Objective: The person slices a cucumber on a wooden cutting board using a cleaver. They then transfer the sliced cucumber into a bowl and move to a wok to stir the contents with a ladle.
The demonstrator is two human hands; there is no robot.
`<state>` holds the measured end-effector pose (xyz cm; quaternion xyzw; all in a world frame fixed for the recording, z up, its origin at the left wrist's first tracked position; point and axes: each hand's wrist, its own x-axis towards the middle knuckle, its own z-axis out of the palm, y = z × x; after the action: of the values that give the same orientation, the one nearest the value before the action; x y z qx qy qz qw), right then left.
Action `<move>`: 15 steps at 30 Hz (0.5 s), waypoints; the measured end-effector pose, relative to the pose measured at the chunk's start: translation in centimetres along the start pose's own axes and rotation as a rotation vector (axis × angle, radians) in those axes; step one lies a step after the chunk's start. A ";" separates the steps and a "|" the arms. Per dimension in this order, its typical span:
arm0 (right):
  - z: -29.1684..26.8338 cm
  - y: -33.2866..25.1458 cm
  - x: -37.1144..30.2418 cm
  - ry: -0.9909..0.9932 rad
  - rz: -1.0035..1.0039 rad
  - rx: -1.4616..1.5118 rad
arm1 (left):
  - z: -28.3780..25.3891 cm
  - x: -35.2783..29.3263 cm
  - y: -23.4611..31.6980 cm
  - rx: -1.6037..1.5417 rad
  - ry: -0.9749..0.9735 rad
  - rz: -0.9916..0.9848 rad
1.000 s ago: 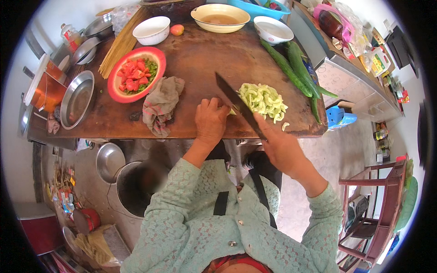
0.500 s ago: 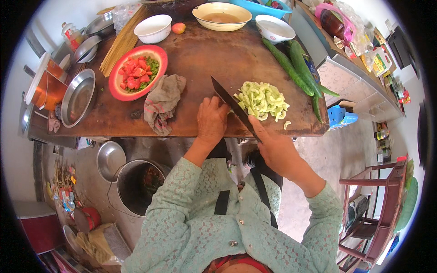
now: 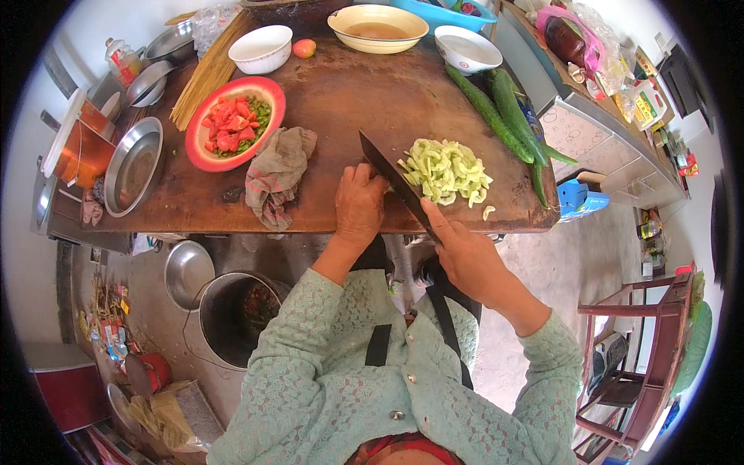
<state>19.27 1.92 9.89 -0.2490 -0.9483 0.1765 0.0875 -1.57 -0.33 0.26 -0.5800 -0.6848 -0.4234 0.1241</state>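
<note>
My right hand (image 3: pixel 467 260) grips the handle of a dark kitchen knife (image 3: pixel 399 186), its blade slanting up and left over the wooden table. Close against the blade's left side, my left hand (image 3: pixel 359 203) rests at the table edge with its fingers curled down; what they hold, if anything, is hidden. Just right of the blade lies a heap of chopped pale green pieces (image 3: pixel 446 172), with one loose piece near the edge. Several long green cucumbers (image 3: pixel 504 116) lie farther right.
Left of my hands are a crumpled cloth (image 3: pixel 277 174) and a red-rimmed bowl (image 3: pixel 194 147) of cut tomato and green bits. White bowls (image 3: pixel 260 50) and a cream basin (image 3: pixel 377 14) stand at the back of the table (image 3: pixel 333 93). A metal bucket (image 3: pixel 219 318) stands on the floor.
The knife and my right hand have shifted very slightly to the left. My left hand has stayed almost in place, and the chopped heap looks the same.
</note>
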 end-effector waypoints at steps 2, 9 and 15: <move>-0.1 0.4 0.4 -0.009 0.028 0.020 | 0.2 -0.1 -0.1 0.000 0.002 0.003; -1.9 0.0 0.4 0.007 0.037 0.041 | -0.3 -0.1 0.0 0.061 0.096 -0.027; 0.7 -0.6 0.2 -0.024 0.049 -0.026 | -0.3 -0.2 -0.2 0.022 0.034 -0.068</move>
<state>18.68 1.36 9.52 -0.2711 -0.9451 0.1690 0.0685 -1.82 -0.64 0.24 -0.5477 -0.7066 -0.4295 0.1279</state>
